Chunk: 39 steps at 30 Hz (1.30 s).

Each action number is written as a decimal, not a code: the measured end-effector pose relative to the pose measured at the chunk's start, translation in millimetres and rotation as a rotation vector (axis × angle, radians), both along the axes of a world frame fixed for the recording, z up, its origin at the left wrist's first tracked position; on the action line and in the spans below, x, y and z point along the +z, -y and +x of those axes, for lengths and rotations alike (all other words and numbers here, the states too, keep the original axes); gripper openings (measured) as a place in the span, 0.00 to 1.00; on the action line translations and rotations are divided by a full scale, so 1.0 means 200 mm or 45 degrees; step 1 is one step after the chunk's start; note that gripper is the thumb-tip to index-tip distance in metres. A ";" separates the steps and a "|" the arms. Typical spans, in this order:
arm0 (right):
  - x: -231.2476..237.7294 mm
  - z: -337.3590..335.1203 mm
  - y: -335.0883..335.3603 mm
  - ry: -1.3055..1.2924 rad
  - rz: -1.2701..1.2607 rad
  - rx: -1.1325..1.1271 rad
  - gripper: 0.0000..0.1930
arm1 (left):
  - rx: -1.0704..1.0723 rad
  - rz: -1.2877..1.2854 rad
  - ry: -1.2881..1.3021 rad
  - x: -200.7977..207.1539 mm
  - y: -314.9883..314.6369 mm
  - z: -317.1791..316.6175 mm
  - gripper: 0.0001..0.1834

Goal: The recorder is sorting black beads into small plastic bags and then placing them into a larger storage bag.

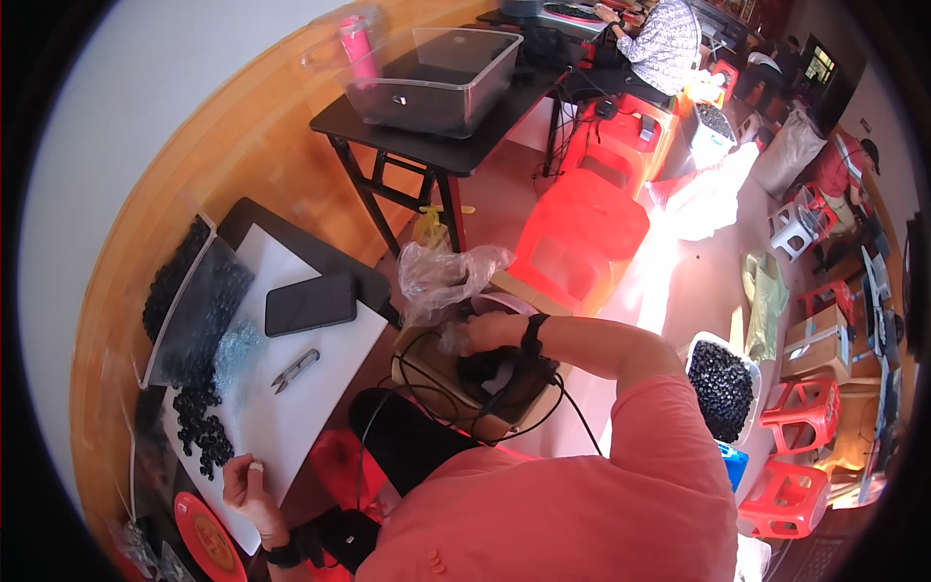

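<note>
My left hand [250, 497] rests at the near edge of a white board [325, 364], fingers curled, a white wrap on one fingertip; anything inside them is too small to make out. Beside it lie loose black beads [202, 432], spilling from a clear bin [199, 310] full of them. A clump of pale blue thread-like material [242, 357], thread snips [296, 371] and a black phone [310, 305] lie on the board. My right hand [488, 334] reaches into an open cardboard box [412, 376], its fingers closed on a small crumpled piece of clear plastic [453, 339].
Black cables [456, 427] loop over the box. A clear plastic bag [446, 276] hangs behind it, near red stools [582, 238]. A black table [407, 141] carries a clear tub [465, 92]. Right stands a bin of black beads [720, 393]. Other people sit farther off.
</note>
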State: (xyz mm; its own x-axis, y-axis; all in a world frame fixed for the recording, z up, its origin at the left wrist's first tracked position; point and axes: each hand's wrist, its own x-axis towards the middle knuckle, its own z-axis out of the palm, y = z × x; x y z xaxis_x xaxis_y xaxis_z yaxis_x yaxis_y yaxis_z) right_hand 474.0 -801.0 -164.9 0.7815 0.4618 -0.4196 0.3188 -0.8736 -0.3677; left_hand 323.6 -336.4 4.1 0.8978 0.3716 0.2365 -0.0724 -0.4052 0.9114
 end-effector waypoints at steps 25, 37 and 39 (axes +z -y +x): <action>1.12 -0.52 -1.09 0.409 1.047 0.919 0.09 | -0.138 0.296 0.170 -0.01 0.06 0.00 0.06; 1.03 -0.42 -1.69 0.756 1.875 0.627 0.03 | -0.086 0.254 0.461 -0.15 0.01 0.01 0.10; 0.99 -0.38 -1.66 0.556 1.866 0.406 0.08 | -0.111 0.233 0.401 -0.20 -0.04 0.02 0.10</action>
State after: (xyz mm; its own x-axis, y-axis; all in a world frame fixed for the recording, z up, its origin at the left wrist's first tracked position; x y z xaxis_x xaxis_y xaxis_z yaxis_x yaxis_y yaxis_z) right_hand 398.5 -468.3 33.0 0.5119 0.4136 0.7529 0.7192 0.2729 -0.6389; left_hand 327.4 -327.4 -36.3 0.7967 0.2233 0.5615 -0.3790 -0.5391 0.7522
